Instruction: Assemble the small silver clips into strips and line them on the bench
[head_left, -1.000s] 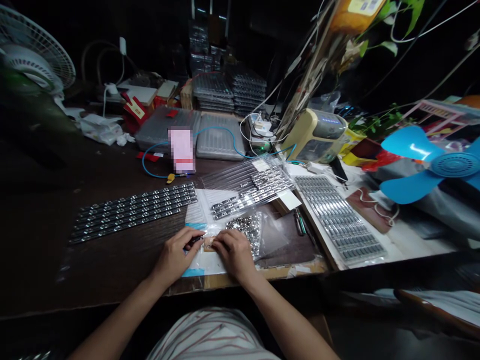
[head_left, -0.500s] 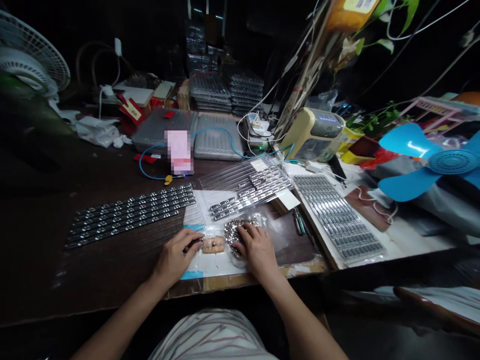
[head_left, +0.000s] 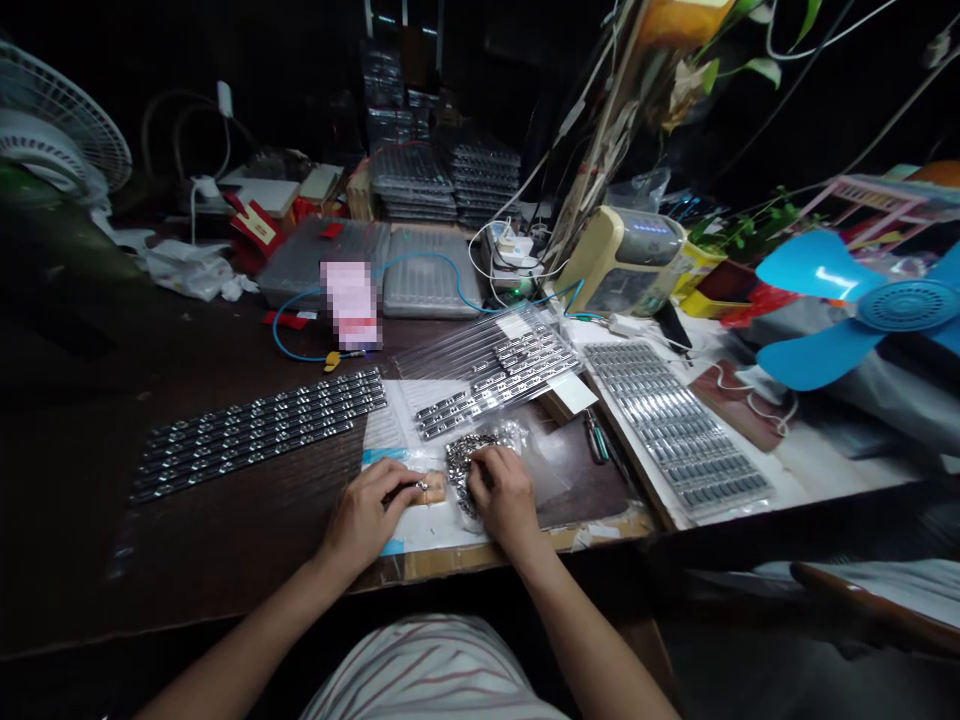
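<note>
My left hand [head_left: 369, 517] is closed in a pinch on a thin dark tool, its tip at a small tan block [head_left: 430, 489] lying on white paper near the table's front edge. My right hand [head_left: 501, 492] rests, fingers curled, on a pile of small shiny metal parts [head_left: 466, 458] in a clear plastic bag; whether it grips any I cannot make out. Just beyond lie clear tubes of metal parts [head_left: 495, 372]. A long dark strip of the same parts [head_left: 259, 434] lies to the left.
A clear tray of dark parts [head_left: 675, 430] lies at right, with pliers [head_left: 596, 440] beside it. A blue fan [head_left: 862, 310] stands far right, a white fan [head_left: 52, 130] far left. Stacked trays [head_left: 450, 185], a beige device [head_left: 626, 265] and cables crowd the back.
My right hand left the tan block and moved right onto the pile of metal parts, then curled its fingers there. My left hand stayed by the block.
</note>
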